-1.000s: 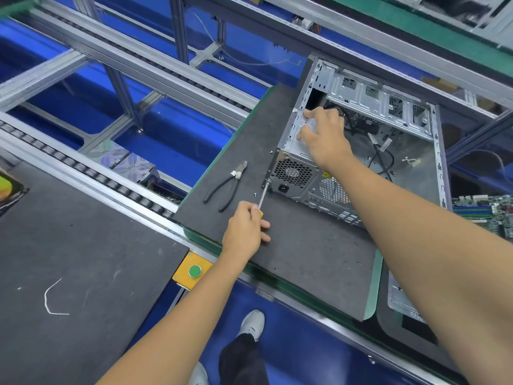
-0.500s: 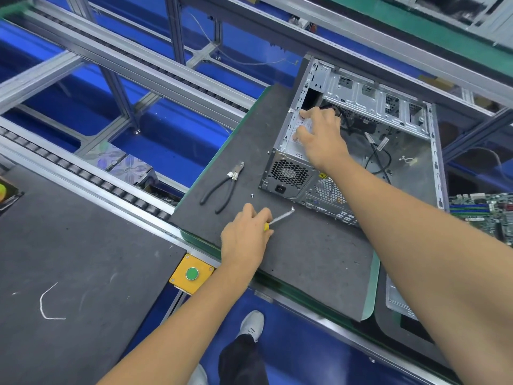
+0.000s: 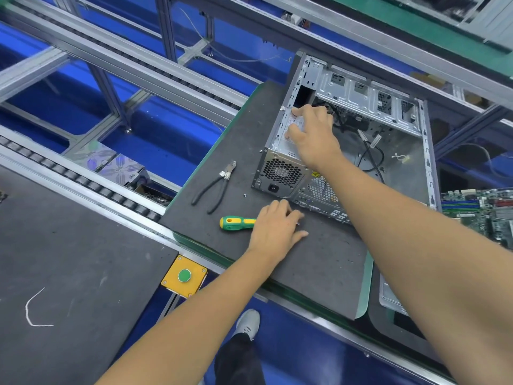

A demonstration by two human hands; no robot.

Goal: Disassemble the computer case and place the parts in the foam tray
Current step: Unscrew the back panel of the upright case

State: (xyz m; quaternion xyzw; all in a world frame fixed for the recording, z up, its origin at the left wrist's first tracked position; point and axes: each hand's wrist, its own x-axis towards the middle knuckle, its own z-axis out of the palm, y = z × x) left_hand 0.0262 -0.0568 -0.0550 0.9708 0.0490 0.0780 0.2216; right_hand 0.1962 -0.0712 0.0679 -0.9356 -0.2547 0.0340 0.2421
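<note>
The computer case (image 3: 361,134) lies open on the dark mat (image 3: 319,259), a stiff steel shell with sharp-looking edges. Its power supply (image 3: 286,168) looks heavy, so grip the box body, not the cables. Your right hand (image 3: 313,137) rests on it, fingers loosely bent. Your left hand (image 3: 274,232) lies flat over the screwdriver (image 3: 236,223), grasping nothing

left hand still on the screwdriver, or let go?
Cannot tell. In the head view the left hand lies fingers spread over the shaft of the screwdriver on the mat, hiding any contact; the handle sticks out free.
</note>
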